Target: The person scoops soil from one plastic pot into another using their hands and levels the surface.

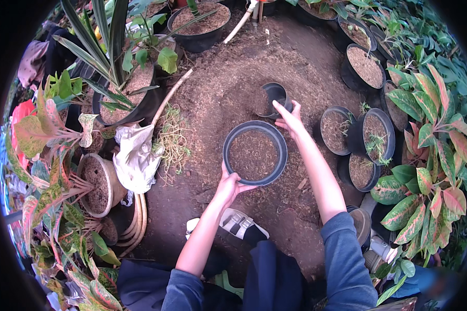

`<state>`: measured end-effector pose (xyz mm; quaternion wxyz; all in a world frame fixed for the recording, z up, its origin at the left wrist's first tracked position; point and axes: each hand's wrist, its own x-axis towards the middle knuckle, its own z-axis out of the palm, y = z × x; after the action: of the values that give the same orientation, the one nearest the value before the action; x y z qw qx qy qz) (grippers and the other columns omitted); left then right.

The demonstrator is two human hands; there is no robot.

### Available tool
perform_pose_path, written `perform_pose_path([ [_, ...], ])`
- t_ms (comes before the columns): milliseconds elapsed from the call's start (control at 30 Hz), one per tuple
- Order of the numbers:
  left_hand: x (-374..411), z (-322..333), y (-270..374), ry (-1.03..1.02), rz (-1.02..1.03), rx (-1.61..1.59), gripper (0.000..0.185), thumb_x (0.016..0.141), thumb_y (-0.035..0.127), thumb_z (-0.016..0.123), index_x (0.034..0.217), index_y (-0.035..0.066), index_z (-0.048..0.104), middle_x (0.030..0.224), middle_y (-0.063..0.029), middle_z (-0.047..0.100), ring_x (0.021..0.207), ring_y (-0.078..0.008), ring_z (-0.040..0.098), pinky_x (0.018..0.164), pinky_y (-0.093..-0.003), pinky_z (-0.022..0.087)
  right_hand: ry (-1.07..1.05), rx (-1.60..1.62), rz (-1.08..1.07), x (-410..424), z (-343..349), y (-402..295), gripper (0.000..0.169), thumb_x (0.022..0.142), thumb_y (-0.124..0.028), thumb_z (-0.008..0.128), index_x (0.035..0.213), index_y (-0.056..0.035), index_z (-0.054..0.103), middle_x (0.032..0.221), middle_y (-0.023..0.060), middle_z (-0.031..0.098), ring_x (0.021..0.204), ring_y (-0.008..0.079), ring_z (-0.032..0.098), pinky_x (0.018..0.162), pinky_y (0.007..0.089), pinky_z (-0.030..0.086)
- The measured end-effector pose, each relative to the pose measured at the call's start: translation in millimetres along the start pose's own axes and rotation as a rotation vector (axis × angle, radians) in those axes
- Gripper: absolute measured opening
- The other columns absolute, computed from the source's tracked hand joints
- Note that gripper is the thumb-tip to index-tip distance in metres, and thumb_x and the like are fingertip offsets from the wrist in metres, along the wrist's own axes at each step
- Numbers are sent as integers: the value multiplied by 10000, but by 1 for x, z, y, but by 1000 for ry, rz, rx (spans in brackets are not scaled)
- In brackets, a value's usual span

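Observation:
My left hand [230,187] grips the near rim of a round black plastic plant pot [282,155] filled with brown soil mix. Beyond it, my right hand [290,119] holds a smaller black pot [283,93] by its side. That pot lies tipped over on its side, its mouth facing left against loose soil mix [233,89] heaped on the ground. The inside of the small pot shows dark, with soil mix at its mouth. Uprooted green seedlings with pale stems [174,142] lie in a bunch left of the filled pot.
Filled pots with small seedlings [336,130] stand at the right, one [373,134] resting over others. A white plastic bag [136,159] and a coiled pale hose [140,221] lie left. Large potted plants [124,105] ring the area. My sandalled foot [243,225] is close below; another person's blue clothing [408,283] shows lower right.

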<state>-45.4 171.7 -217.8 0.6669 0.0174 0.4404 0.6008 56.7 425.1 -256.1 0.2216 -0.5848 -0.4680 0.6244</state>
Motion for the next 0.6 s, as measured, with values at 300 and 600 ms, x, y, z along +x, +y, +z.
perform_pose_path([
  [300, 24, -15, -5, -14, -81, 120, 725, 778, -43, 275, 1352, 218, -82, 1344, -259, 191, 1057, -451, 491, 785, -510, 522, 17, -2, -306, -77, -58, -26, 943, 670, -378, 766, 1344, -111, 162, 1240, 215, 313, 742, 163, 556, 662, 289, 516],
  [600, 27, -20, -12, 86, -63, 264, 748, 784, -19, 291, 1374, 240, -89, 1283, -242, 296, 919, -354, 583, 687, -399, 569, 232, -390, -630, -145, -50, -17, 1093, 554, -322, 842, 1345, -55, 136, 1222, 163, 241, 913, 206, 479, 734, 326, 506],
])
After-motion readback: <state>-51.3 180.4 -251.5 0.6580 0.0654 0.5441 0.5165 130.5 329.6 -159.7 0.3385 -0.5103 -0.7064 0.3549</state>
